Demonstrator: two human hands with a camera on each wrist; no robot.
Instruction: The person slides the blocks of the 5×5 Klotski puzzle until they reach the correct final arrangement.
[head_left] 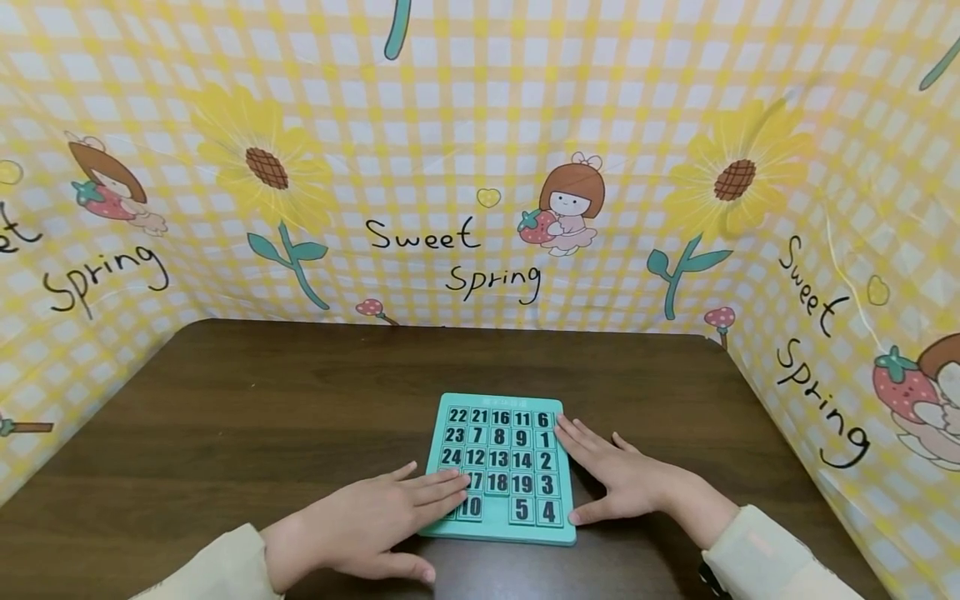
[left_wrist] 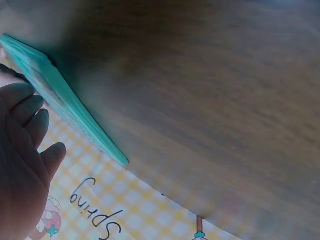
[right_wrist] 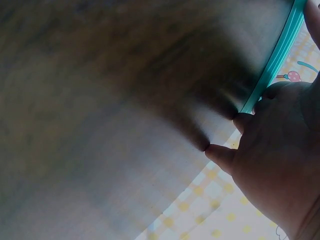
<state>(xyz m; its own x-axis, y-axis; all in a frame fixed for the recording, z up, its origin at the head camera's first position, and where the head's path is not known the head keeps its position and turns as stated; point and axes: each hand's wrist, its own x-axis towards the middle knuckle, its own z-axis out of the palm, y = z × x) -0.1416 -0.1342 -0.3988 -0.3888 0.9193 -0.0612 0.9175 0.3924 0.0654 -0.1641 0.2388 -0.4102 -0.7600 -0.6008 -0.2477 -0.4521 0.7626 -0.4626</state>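
Observation:
A turquoise sliding number puzzle [head_left: 496, 510] lies flat on the table, its square tiles marked with black numbers. One gap shows in the bottom row, between the 10 tile [head_left: 471, 507] and the 5 tile [head_left: 522, 510]. My left hand [head_left: 371, 518] reaches over the lower left of the board with straight fingers, fingertips at the 17 tile [head_left: 476, 481], hiding tiles in the left column. Along the right edge lies my right hand [head_left: 633, 482], fingertips by the upper rows and thumb at the lower right corner. In the right wrist view, its fingers sit by the board's side [right_wrist: 275, 60].
The dark brown wooden table [head_left: 300, 400] extends around the puzzle. A yellow checked cloth [head_left: 450, 150] with flowers and "Sweet Spring" lettering rises behind the table and along both sides.

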